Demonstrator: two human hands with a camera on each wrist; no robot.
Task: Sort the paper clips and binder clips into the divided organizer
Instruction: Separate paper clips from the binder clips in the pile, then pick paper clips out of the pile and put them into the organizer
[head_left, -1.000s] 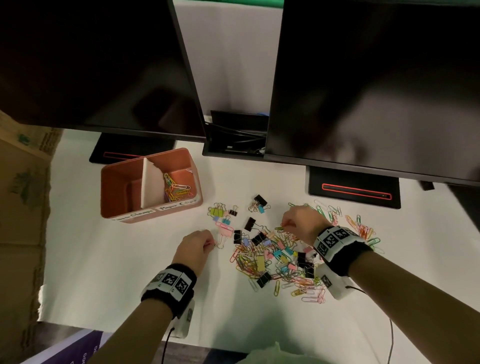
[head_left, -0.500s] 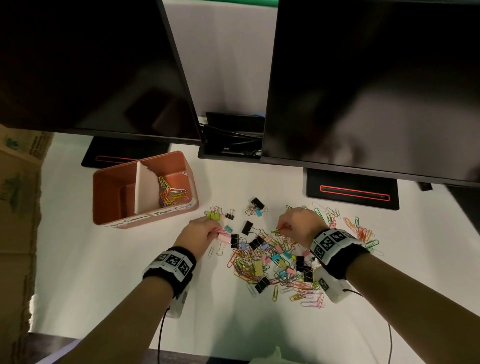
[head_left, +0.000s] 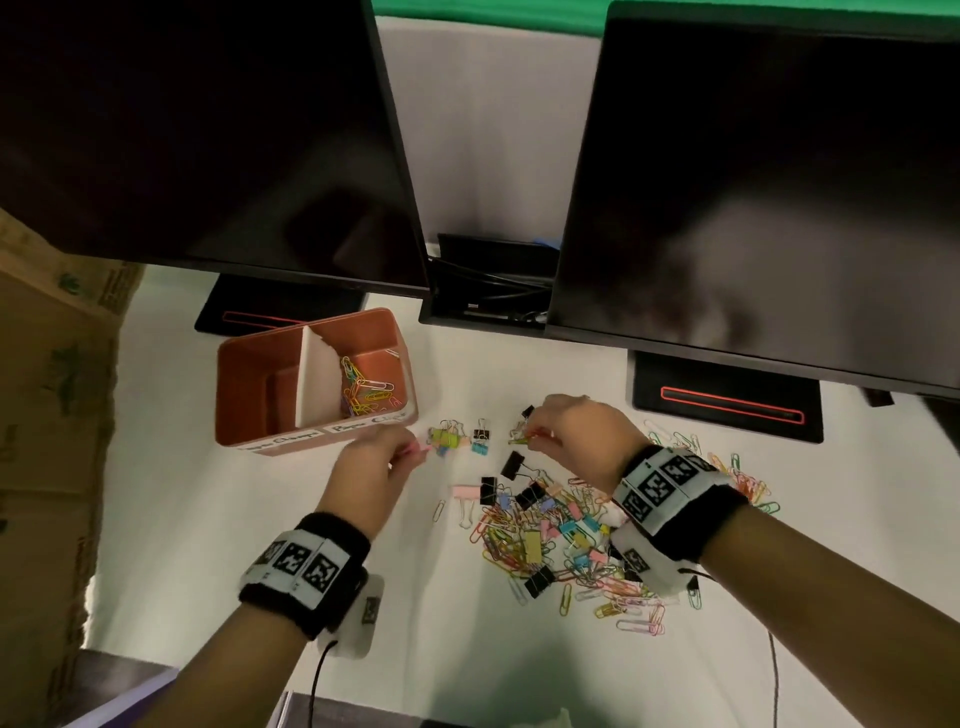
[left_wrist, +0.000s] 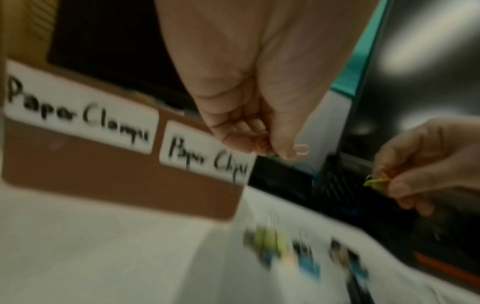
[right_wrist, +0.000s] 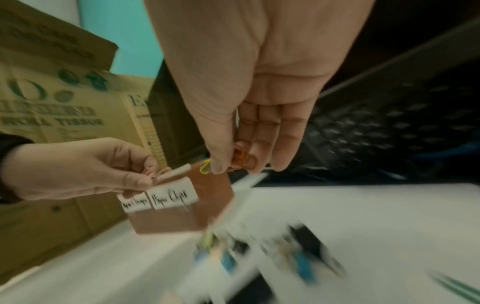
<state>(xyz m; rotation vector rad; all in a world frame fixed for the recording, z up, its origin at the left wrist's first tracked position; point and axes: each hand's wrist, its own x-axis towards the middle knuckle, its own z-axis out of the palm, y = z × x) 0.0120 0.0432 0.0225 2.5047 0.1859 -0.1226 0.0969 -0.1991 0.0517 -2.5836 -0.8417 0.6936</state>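
The brown divided organizer (head_left: 270, 441) stands at the left of the white table, with coloured paper clips (head_left: 366, 389) in its right compartment; the left compartment looks bare. My left hand (head_left: 400, 457) hovers just in front of its right corner and pinches pink paper clips (left_wrist: 301, 149). My right hand (head_left: 540, 436) is above the far edge of the mixed pile (head_left: 561, 540) and pinches yellow and orange paper clips (right_wrist: 239, 158). A few binder clips (head_left: 457, 439) lie between the two hands.
Two dark monitors (head_left: 208, 130) on black stands (head_left: 727, 400) overhang the back of the table. A cardboard box (head_left: 47, 415) stands at the left edge. More paper clips (head_left: 748, 478) lie scattered right of my right wrist. The table's front edge runs below my forearms.
Both hands have lifted off the pile with clips and moved left and away, toward the organizer. My left hand went from the pile's left edge to the organizer's front right corner.
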